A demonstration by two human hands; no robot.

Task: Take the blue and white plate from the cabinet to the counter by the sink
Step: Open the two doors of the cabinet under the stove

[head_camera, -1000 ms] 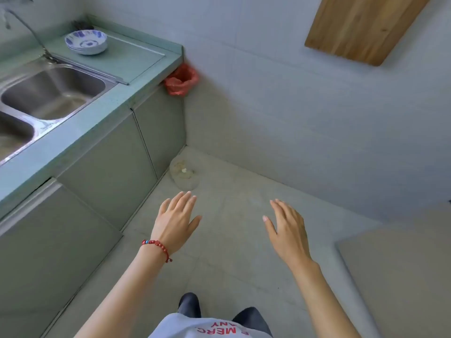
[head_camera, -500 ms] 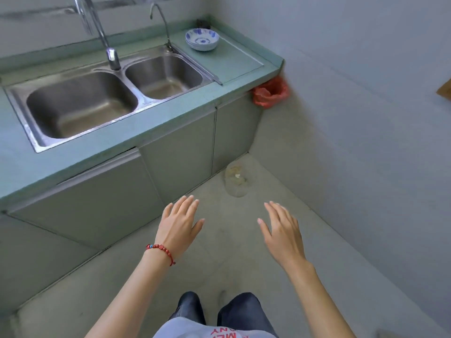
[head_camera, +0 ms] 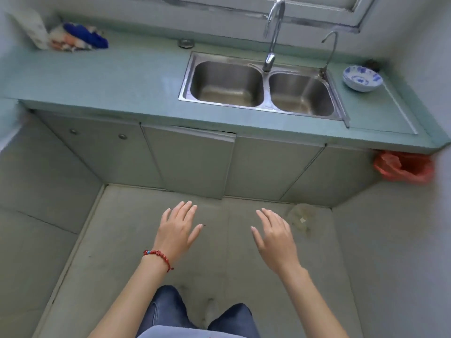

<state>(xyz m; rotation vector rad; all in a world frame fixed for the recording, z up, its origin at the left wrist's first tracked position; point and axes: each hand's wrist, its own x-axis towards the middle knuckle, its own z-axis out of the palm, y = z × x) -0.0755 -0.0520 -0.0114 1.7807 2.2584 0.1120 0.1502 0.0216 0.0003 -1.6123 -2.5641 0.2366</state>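
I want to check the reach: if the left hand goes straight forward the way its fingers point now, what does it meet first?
Probably the grey cabinet door under the sink. The left hand, open and empty, points at its lower part, with nothing between, though depth is uncertain.

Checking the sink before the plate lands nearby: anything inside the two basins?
Both basins of the sink look empty: bare steel, nothing lying in them. The near walls and drains are partly out of view. A blue and white dish sits on the counter right of it.
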